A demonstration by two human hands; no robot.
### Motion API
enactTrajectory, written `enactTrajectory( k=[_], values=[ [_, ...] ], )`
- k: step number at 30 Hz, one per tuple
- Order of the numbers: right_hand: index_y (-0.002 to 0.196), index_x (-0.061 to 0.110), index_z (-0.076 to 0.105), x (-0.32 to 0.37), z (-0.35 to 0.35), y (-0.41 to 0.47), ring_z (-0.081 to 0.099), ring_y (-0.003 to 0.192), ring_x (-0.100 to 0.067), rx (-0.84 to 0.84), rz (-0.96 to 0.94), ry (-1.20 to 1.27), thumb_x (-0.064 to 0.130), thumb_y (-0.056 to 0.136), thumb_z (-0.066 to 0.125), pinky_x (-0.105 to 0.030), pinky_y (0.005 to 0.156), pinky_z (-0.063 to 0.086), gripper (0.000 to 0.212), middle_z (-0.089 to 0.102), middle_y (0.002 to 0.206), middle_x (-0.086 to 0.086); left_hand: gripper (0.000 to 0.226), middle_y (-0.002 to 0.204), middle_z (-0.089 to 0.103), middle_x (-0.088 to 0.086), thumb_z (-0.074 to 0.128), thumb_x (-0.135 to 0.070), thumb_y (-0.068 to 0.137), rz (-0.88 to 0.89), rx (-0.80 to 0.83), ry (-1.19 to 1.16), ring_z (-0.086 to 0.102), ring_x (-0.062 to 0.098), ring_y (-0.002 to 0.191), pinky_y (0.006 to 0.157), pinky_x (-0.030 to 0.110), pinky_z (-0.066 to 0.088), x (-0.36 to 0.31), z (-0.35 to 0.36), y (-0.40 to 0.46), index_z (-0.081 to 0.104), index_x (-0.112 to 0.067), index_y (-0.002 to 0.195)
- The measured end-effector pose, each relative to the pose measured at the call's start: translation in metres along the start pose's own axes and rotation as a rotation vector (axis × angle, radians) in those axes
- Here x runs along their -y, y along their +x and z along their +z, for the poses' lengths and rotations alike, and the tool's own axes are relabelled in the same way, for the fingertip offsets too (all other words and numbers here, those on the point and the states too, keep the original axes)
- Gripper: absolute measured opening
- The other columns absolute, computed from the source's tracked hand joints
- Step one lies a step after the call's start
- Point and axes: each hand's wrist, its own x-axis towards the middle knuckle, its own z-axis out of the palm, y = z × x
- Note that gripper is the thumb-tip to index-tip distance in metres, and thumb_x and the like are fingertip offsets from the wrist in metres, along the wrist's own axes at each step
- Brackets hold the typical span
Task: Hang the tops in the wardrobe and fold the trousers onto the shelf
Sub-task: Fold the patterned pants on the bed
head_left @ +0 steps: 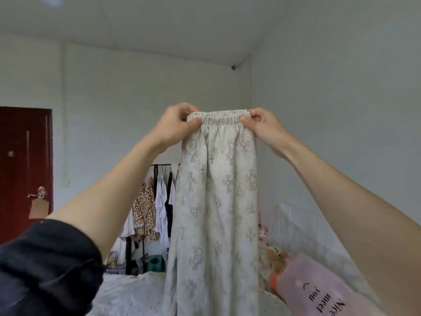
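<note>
The patterned trousers [218, 190] are hanging full length in the air, in front of the clothes rack [159, 201] and above the bed [136, 290]. They are not folded yet, and no shelf is showing, so I judge the folding step is only beginning. Several tops [145, 215] are already hanging on the rack, behind the trousers and to their left side; whether more tops are waiting I cannot tell.

The left hand [176, 125] is pinching the left end of the elastic waistband, thumb in front and fingers curled behind the cloth. The right hand [262, 127] is pinching the right end in the same way. Both arms are stretching forward and upward, almost straight, and they are keeping the waistband level and flat between them. The left arm is wearing a dark sleeve [45, 265] pushed up.

To the right of the trousers, a pink pillow [319, 290] and soft toys [273, 256] are lying on the bed. Far to the left of the trousers, a dark red door [22, 167] is standing closed.
</note>
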Motion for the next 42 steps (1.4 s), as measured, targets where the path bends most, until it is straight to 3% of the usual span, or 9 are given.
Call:
enactTrajectory(
  k=[7,10,14,18,26,33,37,40,42],
  values=[
    [0.111,0.001,0.047,0.067,-0.040,0.019,0.048,0.088,-0.021,-0.072,-0.162,0.044,0.021,0.096,0.051,-0.045,0.086,0.044,0.026,0.052,0.094,-0.014,0.022,0.084,0.057,-0.009,0.049,-0.020,0.095,0.139,-0.125,-0.064,0.055,0.001,0.072,0.061,0.010,0.043,-0.058,-0.016,0.033,0.055,-0.024,0.115],
    [0.097,0.013,0.048,0.080,-0.051,0.020,0.049,0.083,-0.022,-0.068,-0.204,0.058,0.021,0.094,0.054,-0.040,0.079,0.042,0.011,0.053,0.092,-0.011,0.022,0.087,0.060,-0.013,0.045,-0.016,0.094,0.156,-0.129,-0.080,0.057,-0.010,0.070,0.060,0.006,0.043,-0.075,-0.018,0.035,0.059,-0.028,0.105],
    [0.091,0.020,0.049,0.079,-0.066,0.018,0.057,0.069,-0.011,-0.111,-0.216,0.040,0.019,0.092,0.058,-0.029,0.072,0.047,0.009,0.058,0.078,0.001,0.019,0.100,0.070,-0.002,0.054,-0.012,0.093,0.065,0.021,-0.285,0.067,0.008,0.091,0.074,0.018,0.053,-0.085,-0.016,0.029,0.066,-0.020,0.105],
    [0.085,0.026,0.051,0.087,-0.086,0.021,0.055,0.064,-0.006,-0.152,-0.197,-0.023,0.018,0.092,0.059,-0.020,0.063,0.046,0.013,0.056,0.078,0.003,0.015,0.094,0.072,0.000,0.057,-0.011,0.092,0.019,0.117,-0.314,0.068,0.008,0.080,0.065,0.016,0.051,-0.105,-0.010,0.029,0.069,-0.012,0.101],
    [0.094,0.020,0.058,0.080,-0.092,0.024,0.057,0.067,-0.010,-0.046,-0.048,-0.078,0.006,0.092,0.055,-0.022,0.064,0.048,0.015,0.061,0.078,0.001,0.017,0.088,0.070,0.008,0.059,-0.011,0.089,-0.200,0.261,-0.347,0.064,0.016,0.077,0.078,0.024,0.053,-0.111,0.004,0.016,0.066,0.002,0.098],
    [0.101,0.013,0.062,0.029,0.017,0.010,0.055,0.063,-0.009,0.140,0.059,-0.070,0.002,0.091,0.057,-0.012,0.053,0.047,0.016,0.059,0.077,-0.001,0.013,0.088,0.058,0.008,0.059,-0.011,0.088,-0.545,0.260,-0.332,0.055,0.015,0.073,0.069,0.023,0.045,-0.019,-0.016,-0.044,0.056,-0.005,0.100],
    [0.110,0.005,0.063,0.002,0.128,-0.016,0.056,0.071,-0.010,0.308,0.129,-0.032,0.002,0.090,0.058,-0.018,0.068,0.048,0.022,0.062,0.091,-0.008,0.013,0.090,0.066,0.008,0.059,-0.011,0.088,-0.734,0.230,-0.303,0.058,0.018,0.083,0.081,0.029,0.045,0.056,-0.067,-0.113,0.061,-0.003,0.098],
    [0.114,0.006,0.063,-0.012,0.232,-0.051,0.059,0.091,-0.015,0.452,0.175,0.017,0.002,0.090,0.058,-0.027,0.087,0.048,0.025,0.064,0.114,-0.016,0.016,0.093,0.067,0.010,0.059,-0.010,0.088,-0.889,0.203,-0.266,0.058,0.022,0.088,0.094,0.036,0.043,0.113,-0.121,-0.182,0.062,0.000,0.101],
    [0.120,0.007,0.060,-0.016,0.303,-0.083,0.058,0.108,-0.019,0.555,0.205,0.034,0.004,0.091,0.057,-0.021,0.088,0.044,0.029,0.060,0.124,-0.014,0.017,0.094,0.065,0.011,0.059,-0.009,0.088,-0.993,0.199,-0.238,0.055,0.023,0.088,0.093,0.037,0.043,0.149,-0.160,-0.233,0.062,0.000,0.102]
  ],
)
